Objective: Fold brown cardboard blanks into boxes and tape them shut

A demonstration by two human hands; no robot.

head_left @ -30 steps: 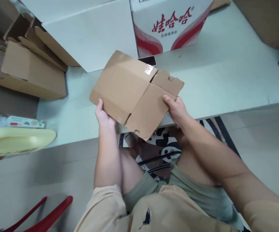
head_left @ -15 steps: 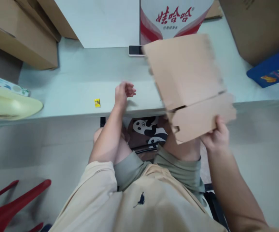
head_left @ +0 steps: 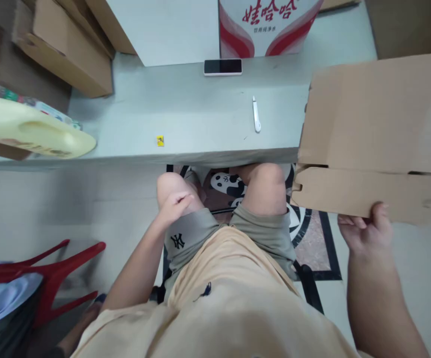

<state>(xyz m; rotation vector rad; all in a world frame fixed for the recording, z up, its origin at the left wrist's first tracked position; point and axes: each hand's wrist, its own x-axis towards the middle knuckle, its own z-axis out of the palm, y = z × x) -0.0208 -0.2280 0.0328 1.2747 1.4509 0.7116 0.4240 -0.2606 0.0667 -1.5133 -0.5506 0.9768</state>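
My right hand point(head_left: 367, 228) pinches the lower flap of a large flattened cardboard piece point(head_left: 372, 119), with the thumb on top. The cardboard is held out at the right, over the table's right part and its front edge. My left hand point(head_left: 176, 206) is closed loosely above my left thigh; whether anything is inside it I cannot make out. On the table point(head_left: 200, 114) lie a white slim cutter point(head_left: 256, 115) and a small yellow packet point(head_left: 160, 140). A dark-faced phone-like device point(head_left: 223, 67) rests at the back.
A white and red box point(head_left: 268, 44) and a plain white box point(head_left: 170, 35) stand at the back. Cardboard boxes point(head_left: 73, 49) and a pale yellow bottle point(head_left: 32, 124) are at the left. A red chair point(head_left: 58, 271) stands lower left, with a person's arm or leg beside it.
The cardboard has moved right in my right hand, uncovering the white cutter. My left hand has drawn back from the table to my thigh. The view has shifted.
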